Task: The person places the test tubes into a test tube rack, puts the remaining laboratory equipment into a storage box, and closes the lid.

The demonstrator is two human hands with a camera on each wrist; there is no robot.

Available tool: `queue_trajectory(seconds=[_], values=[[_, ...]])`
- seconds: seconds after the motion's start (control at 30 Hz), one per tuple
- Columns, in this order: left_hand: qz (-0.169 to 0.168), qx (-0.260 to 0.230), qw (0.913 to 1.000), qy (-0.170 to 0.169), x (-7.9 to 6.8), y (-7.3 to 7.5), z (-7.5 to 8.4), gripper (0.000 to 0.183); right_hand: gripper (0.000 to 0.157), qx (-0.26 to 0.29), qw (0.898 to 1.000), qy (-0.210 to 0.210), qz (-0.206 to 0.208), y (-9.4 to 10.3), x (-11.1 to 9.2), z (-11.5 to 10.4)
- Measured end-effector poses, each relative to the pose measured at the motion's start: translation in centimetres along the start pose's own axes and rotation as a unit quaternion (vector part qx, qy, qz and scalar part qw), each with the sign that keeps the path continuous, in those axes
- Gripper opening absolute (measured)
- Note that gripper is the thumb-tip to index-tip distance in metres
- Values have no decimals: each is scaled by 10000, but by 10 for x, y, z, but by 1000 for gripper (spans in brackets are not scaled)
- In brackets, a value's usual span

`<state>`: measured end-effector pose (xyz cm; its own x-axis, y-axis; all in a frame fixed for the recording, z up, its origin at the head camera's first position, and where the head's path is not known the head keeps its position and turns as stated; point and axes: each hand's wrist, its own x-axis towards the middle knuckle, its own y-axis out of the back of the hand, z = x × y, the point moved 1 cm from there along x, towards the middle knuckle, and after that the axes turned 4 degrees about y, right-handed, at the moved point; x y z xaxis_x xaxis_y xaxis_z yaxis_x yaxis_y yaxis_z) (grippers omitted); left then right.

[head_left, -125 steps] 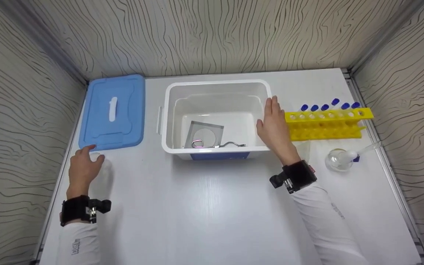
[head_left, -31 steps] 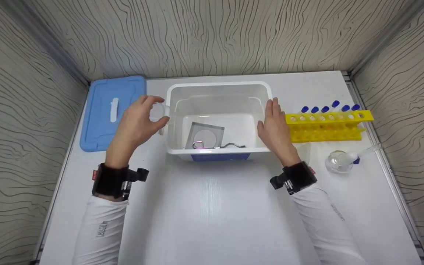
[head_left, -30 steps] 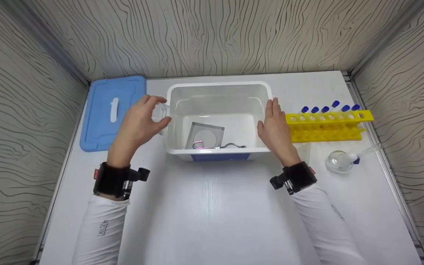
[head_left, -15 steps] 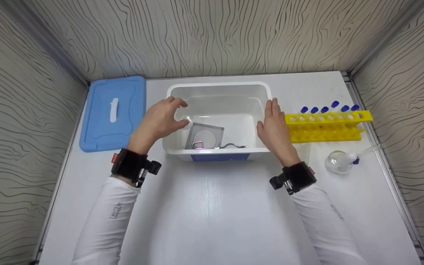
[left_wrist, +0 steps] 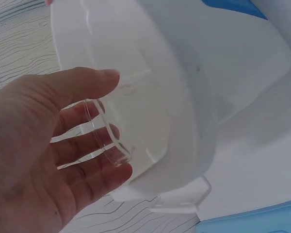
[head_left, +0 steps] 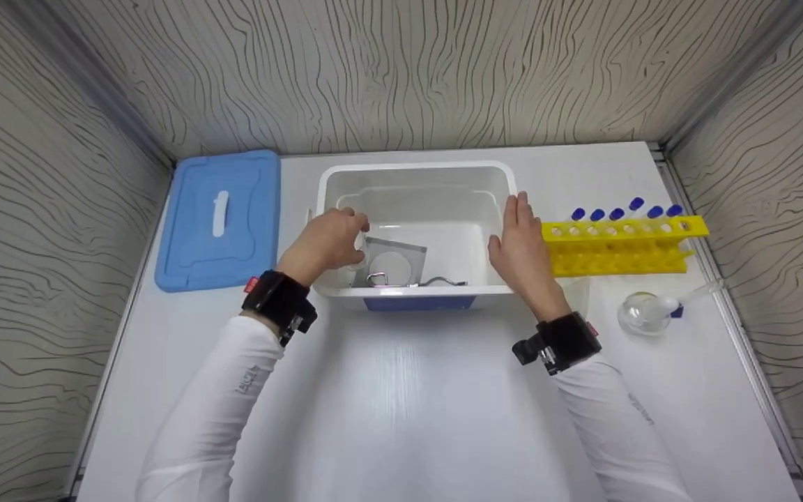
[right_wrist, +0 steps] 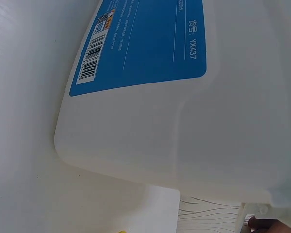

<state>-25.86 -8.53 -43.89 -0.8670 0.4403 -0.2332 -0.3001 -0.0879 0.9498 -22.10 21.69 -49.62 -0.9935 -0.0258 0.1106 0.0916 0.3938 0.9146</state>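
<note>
So the left hand (head_left: 328, 240) is dipped over the bin's left rim with fingers and thumb wrapped round a clear glass (left_wrist: 105, 132). That puts the glass inside the left end of the bin (head_left: 415, 166); can't tell if it's touching the floor. Right hand (head_left: 521, 244) isn't gripping anything, just straight fingers resting along the bin's right rim.

The bin sits around the middle of the bench (head_left: 401, 418), toward the back edge, blue label (right_wrist: 155, 63) facing front. Also in there, near the front wall: a grey square (head_left: 391, 263) with a pale circle, and a bent metal tool (head_left: 436, 280) by its front edge.

Blue lid (head_left: 196, 244) is flat at the back left corner. Yellow rack (head_left: 617, 265) with six blue-capped tubes is near the right edge, and a round flask (head_left: 642, 321) sits in front of it.
</note>
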Motion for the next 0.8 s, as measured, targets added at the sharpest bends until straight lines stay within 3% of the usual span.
queue_trajectory(seconds=[0.37,0.47,0.63,0.8], values=[[-1002,146,9944,311,12,-16,11,45,72,35,9999,-88,-74,0,-2,1],[-1074,224,9933,353,13,-20,14,39,73,50,9999,-109,-89,0,-1,0],[-1166,633,9904,377,16,-30,16,13,73,94,9997,-154,-185,-1,-1,0],[-1286,763,9876,481,22,-35,16,12,73,64,9998,-134,-120,-1,-2,0]])
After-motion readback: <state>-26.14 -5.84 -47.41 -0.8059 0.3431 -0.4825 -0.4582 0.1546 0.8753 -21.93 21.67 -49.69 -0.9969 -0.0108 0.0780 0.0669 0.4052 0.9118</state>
